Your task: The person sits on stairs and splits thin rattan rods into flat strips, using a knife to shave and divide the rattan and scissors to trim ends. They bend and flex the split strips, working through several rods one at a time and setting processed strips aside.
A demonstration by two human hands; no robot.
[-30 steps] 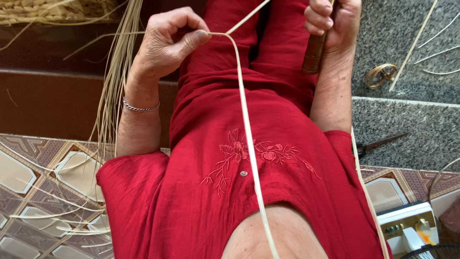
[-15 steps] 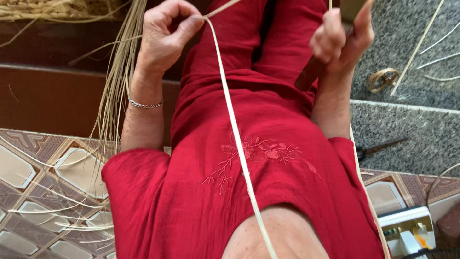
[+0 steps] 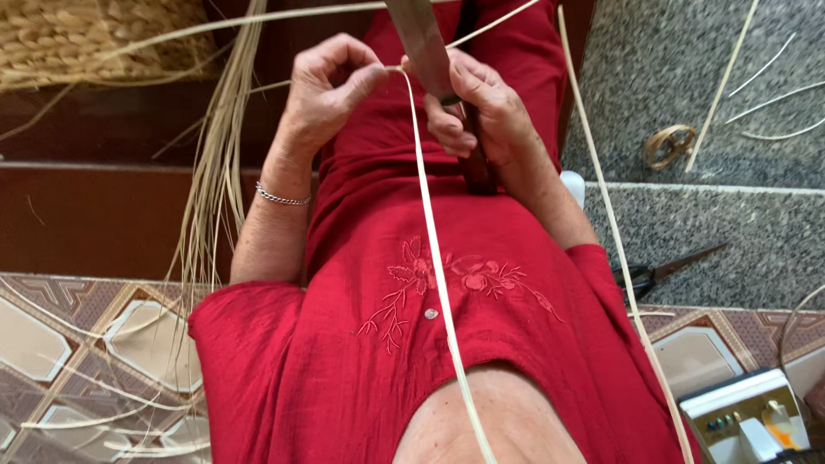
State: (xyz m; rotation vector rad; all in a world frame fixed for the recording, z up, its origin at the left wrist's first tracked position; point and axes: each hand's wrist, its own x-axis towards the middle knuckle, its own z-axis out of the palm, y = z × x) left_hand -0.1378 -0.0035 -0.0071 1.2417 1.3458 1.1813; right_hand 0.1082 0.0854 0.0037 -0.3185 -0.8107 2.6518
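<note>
Seen from above, a person in a red embroidered dress [image 3: 447, 344] works a pale cane strip [image 3: 430, 258] that runs from the chest up to both hands. The left hand [image 3: 331, 90], a silver bracelet [image 3: 282, 198] on its wrist, pinches the strip's upper end between thumb and forefinger. Touching it, the right hand [image 3: 477, 107] is closed around a knife with a dark wooden handle [image 3: 475, 163], its grey blade [image 3: 421, 43] meeting the strip at the pinch. Loose straw fibres [image 3: 215, 172] hang at left below a woven basket [image 3: 94, 39]. On the grey stone step at right lie a coiled strip ring [image 3: 669, 144] and dark scissors [image 3: 662, 271]; a small white box-shaped device [image 3: 743, 417] with coloured buttons sits at the bottom right corner
</note>
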